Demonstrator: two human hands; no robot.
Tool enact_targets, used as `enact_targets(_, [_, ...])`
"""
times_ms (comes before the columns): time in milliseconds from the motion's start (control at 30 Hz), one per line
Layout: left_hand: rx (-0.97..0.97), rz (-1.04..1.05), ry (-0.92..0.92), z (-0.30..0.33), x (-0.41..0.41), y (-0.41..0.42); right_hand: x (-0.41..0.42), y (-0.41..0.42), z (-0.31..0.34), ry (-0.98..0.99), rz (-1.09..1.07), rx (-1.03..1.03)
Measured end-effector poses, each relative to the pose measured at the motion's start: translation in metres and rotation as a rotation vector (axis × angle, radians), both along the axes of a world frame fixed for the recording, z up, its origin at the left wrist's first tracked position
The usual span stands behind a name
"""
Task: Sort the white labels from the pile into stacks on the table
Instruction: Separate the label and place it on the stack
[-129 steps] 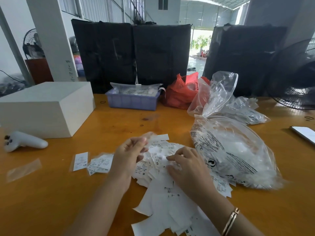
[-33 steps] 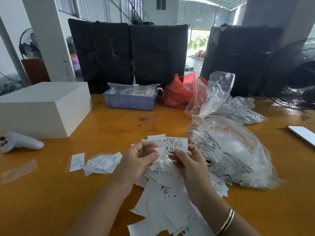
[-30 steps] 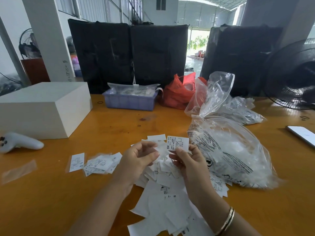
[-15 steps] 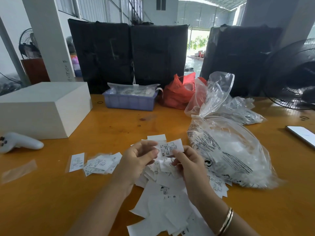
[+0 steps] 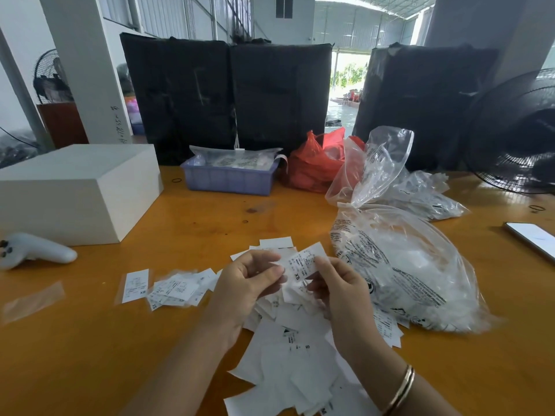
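Observation:
A loose pile of white labels lies on the orange table in front of me. Above the pile, my right hand pinches one white label marked XS and tilts it toward the left. My left hand is raised beside it, with curled fingers holding a thin bunch of labels whose edge touches the XS label. To the left lie a small heap of sorted labels and a single label in a clear sleeve.
A large clear bag of labels lies right of my hands, with more clear bags behind. A white box, a white controller, a purple tray, a red bag, a phone and a fan surround the work area.
My right hand lifted an XS label from the pile, held it up flat, then tilted and lowered it toward my left hand. The pile and bags stay put.

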State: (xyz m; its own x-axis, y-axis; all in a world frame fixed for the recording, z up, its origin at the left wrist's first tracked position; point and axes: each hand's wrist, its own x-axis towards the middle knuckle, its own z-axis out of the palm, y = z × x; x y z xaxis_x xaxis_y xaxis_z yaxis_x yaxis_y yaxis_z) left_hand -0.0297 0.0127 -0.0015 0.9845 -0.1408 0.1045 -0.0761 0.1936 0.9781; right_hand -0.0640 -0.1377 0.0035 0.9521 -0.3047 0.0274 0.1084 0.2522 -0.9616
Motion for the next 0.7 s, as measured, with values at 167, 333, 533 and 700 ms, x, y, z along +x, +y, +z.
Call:
enact_targets(167, [-0.055,0.014,0.011,0.0035,-0.0003,-0.0006,0.0026,-0.002,0.0008,-0.032,0.04,0.3])
enact_targets(333, [-0.105,-0.02,0.006,0.0055,-0.0011,0.0008,0.0039,-0.0024,0.0,-0.002,0.042,0.392])
enact_targets(533, [-0.113,-0.028,0.0,0.0055,-0.0013,0.002,0.0037,-0.0004,-0.0035,-0.015,0.098,0.3])
enact_targets(700, [-0.119,-0.028,0.005,0.0058,-0.0009,0.0015,0.0031,-0.0004,-0.0028,-0.033,0.119,0.241])
